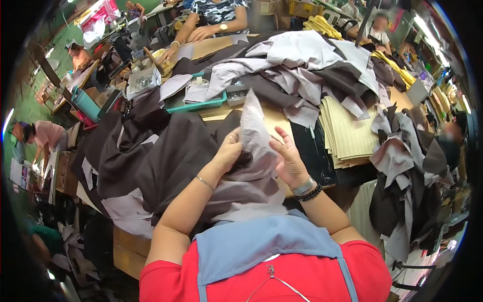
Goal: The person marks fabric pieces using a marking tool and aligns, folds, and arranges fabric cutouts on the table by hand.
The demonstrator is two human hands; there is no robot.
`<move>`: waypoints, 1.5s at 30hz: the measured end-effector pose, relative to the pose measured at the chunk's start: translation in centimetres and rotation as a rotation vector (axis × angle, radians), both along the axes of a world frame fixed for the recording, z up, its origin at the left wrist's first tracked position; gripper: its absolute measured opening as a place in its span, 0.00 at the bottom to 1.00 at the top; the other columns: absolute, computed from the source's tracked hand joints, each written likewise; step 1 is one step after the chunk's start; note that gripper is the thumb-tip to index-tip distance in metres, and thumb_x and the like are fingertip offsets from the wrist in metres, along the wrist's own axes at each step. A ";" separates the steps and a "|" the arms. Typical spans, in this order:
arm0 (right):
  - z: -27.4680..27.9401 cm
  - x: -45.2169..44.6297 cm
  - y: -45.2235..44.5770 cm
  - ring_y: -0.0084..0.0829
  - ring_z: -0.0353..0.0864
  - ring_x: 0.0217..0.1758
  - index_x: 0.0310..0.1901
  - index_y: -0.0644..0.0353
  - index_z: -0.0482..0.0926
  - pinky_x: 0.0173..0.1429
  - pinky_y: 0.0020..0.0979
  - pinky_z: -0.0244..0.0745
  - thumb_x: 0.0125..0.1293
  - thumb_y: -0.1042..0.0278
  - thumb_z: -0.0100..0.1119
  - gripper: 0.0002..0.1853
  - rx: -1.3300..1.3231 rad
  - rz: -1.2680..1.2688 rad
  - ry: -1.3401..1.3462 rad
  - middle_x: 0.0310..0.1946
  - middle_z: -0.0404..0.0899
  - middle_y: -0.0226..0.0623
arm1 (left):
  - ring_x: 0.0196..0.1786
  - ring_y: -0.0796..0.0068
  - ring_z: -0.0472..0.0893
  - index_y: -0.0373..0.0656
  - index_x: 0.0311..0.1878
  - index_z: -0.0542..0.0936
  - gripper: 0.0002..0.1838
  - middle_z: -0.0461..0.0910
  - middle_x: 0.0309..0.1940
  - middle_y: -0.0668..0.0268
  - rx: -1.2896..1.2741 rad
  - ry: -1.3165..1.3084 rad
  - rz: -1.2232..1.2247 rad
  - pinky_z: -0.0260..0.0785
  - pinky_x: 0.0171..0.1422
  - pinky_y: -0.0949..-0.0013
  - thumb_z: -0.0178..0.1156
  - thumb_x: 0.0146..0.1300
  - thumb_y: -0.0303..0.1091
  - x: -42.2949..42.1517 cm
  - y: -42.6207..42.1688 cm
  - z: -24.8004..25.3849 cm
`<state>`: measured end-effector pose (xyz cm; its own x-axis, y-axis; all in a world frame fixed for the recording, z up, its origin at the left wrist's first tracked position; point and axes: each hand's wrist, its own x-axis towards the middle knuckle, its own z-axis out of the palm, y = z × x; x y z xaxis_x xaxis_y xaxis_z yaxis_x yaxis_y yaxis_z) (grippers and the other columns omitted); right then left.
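A dark brown cloth point(176, 151) with a pale pinkish-grey underside spreads over the table edge in front of me. My left hand point(230, 150) pinches it, and a pale pointed flap point(255, 123) stands up between my hands. My right hand point(289, 157) is beside the flap, palm turned towards it, fingers apart. Whether its fingertips touch the cloth I cannot tell. The cloth's lower part hangs down close to my blue apron point(266, 241).
A teal tray point(196, 104) with small items lies ahead. Beyond it is a heap of brown and pale cloth point(307, 55); yellowish textured sheets point(347, 131) are stacked to the right. More cloth point(402, 176) hangs at far right. Across the table stands a co-worker in a camouflage shirt point(211, 12).
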<state>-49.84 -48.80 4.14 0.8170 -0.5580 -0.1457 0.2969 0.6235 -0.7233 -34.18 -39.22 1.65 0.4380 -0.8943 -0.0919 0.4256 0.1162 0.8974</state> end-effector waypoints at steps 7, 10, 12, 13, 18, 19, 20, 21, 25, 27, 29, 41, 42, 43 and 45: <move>3.8 4.3 2.1 0.23 0.81 0.51 0.66 0.67 0.67 0.56 0.27 0.78 0.61 0.68 0.72 0.34 -0.177 0.398 -0.054 0.50 0.81 0.36 | 0.59 0.72 0.77 0.37 0.68 0.68 0.24 0.77 0.58 0.61 -0.249 -0.667 0.405 0.70 0.64 0.68 0.51 0.70 0.19 3.2 5.4 3.0; 7.5 6.8 3.1 0.22 0.83 0.48 0.63 0.66 0.70 0.52 0.27 0.80 0.62 0.67 0.72 0.31 -0.267 0.581 -0.039 0.50 0.82 0.37 | 0.57 0.69 0.77 0.35 0.68 0.68 0.24 0.76 0.59 0.59 -0.122 -1.242 0.650 0.70 0.63 0.64 0.53 0.69 0.23 8.0 12.8 4.6; 8.4 8.4 5.2 0.22 0.85 0.42 0.62 0.64 0.72 0.45 0.27 0.82 0.62 0.65 0.72 0.29 -0.186 0.766 -0.196 0.48 0.83 0.35 | 0.55 0.69 0.79 0.34 0.67 0.68 0.24 0.77 0.57 0.58 -0.154 -1.317 0.859 0.73 0.60 0.63 0.56 0.69 0.26 8.8 16.8 7.3; 8.2 9.0 6.8 0.20 0.83 0.40 0.59 0.64 0.75 0.42 0.25 0.80 0.63 0.65 0.71 0.26 -0.101 0.874 -0.268 0.43 0.84 0.33 | 0.52 0.68 0.80 0.33 0.66 0.69 0.24 0.79 0.54 0.57 -0.262 -1.135 0.977 0.74 0.57 0.63 0.58 0.68 0.28 7.1 17.3 9.5; 12.4 9.1 15.0 0.15 0.80 0.34 0.51 0.64 0.80 0.39 0.22 0.77 0.70 0.63 0.64 0.15 -0.104 1.033 -0.682 0.39 0.84 0.27 | 0.47 0.67 0.81 0.32 0.60 0.72 0.20 0.81 0.48 0.55 -0.349 -1.095 1.478 0.75 0.53 0.63 0.59 0.68 0.30 2.7 23.8 17.8; 12.8 9.0 16.6 0.15 0.80 0.33 0.51 0.64 0.80 0.39 0.22 0.77 0.70 0.63 0.63 0.15 -0.081 1.044 -0.789 0.38 0.85 0.27 | 0.47 0.66 0.81 0.32 0.60 0.72 0.20 0.81 0.47 0.55 -0.274 -1.168 1.525 0.75 0.53 0.63 0.59 0.68 0.30 2.0 24.9 19.1; 13.3 8.7 17.4 0.14 0.79 0.32 0.51 0.64 0.80 0.39 0.21 0.77 0.71 0.62 0.63 0.14 -0.057 1.050 -0.895 0.38 0.85 0.26 | 0.46 0.66 0.81 0.32 0.59 0.73 0.19 0.82 0.46 0.55 -0.152 -1.274 1.572 0.75 0.52 0.63 0.59 0.68 0.31 1.3 26.2 20.4; 14.1 8.1 17.4 0.15 0.80 0.32 0.51 0.64 0.80 0.39 0.22 0.77 0.71 0.61 0.62 0.15 -0.062 1.147 -0.865 0.38 0.85 0.27 | 0.45 0.66 0.81 0.32 0.58 0.73 0.18 0.82 0.46 0.55 -0.004 -1.388 1.531 0.75 0.52 0.63 0.58 0.68 0.31 0.5 27.2 21.7; 14.9 5.4 15.0 0.18 0.82 0.31 0.55 0.62 0.80 0.40 0.24 0.78 0.73 0.59 0.58 0.17 -0.136 1.364 -0.563 0.38 0.86 0.30 | 0.43 0.64 0.81 0.32 0.54 0.76 0.16 0.82 0.43 0.54 0.481 -1.739 0.988 0.74 0.50 0.64 0.58 0.68 0.32 -2.0 27.2 26.4; 13.6 5.1 12.5 0.21 0.84 0.31 0.60 0.59 0.78 0.41 0.28 0.80 0.75 0.59 0.54 0.18 -0.133 1.300 -0.407 0.35 0.86 0.32 | 0.42 0.63 0.81 0.32 0.52 0.77 0.15 0.83 0.41 0.53 0.549 -1.809 0.559 0.74 0.49 0.64 0.58 0.68 0.32 -2.2 24.5 27.7; 9.1 5.4 9.4 0.20 0.83 0.27 0.58 0.60 0.78 0.37 0.25 0.80 0.74 0.58 0.57 0.18 -0.115 0.989 -0.146 0.32 0.84 0.32 | 0.41 0.63 0.81 0.32 0.50 0.78 0.14 0.83 0.40 0.52 0.505 -1.757 0.276 0.73 0.49 0.64 0.58 0.68 0.33 -0.8 19.3 26.2; -6.5 0.1 -1.2 0.26 0.80 0.47 0.65 0.59 0.69 0.52 0.28 0.76 0.72 0.42 0.57 0.31 -0.115 0.333 0.231 0.48 0.80 0.35 | 0.38 0.50 0.84 0.39 0.47 0.80 0.12 0.83 0.34 0.48 0.124 -1.072 0.227 0.73 0.41 0.56 0.57 0.70 0.37 5.1 -6.2 -7.1; -5.9 0.3 -0.2 0.25 0.80 0.46 0.64 0.61 0.69 0.51 0.27 0.76 0.69 0.41 0.59 0.34 -0.204 0.387 0.272 0.49 0.80 0.36 | 0.38 0.49 0.84 0.39 0.47 0.80 0.11 0.83 0.34 0.48 0.126 -1.107 0.239 0.73 0.41 0.56 0.57 0.71 0.37 5.1 -6.1 -5.5; -4.7 0.4 0.8 0.24 0.80 0.46 0.64 0.64 0.69 0.49 0.25 0.76 0.67 0.40 0.62 0.36 -0.292 0.441 0.308 0.50 0.80 0.37 | 0.39 0.46 0.83 0.40 0.47 0.79 0.12 0.82 0.34 0.46 -0.025 -1.105 0.262 0.72 0.40 0.53 0.56 0.71 0.39 4.3 -5.8 -3.2; -3.5 1.1 2.5 0.22 0.79 0.45 0.62 0.70 0.68 0.47 0.23 0.76 0.63 0.36 0.65 0.43 -0.372 0.579 0.279 0.51 0.80 0.39 | 0.40 0.42 0.82 0.41 0.47 0.78 0.13 0.83 0.34 0.47 0.213 -1.227 0.260 0.72 0.43 0.49 0.55 0.72 0.40 4.0 -4.6 0.0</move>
<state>-48.74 -46.35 0.67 0.9555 -0.1027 -0.2765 -0.2308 0.3235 -0.9176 -30.15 -43.79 1.70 0.4969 -0.7868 0.3661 -0.7076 -0.1231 0.6958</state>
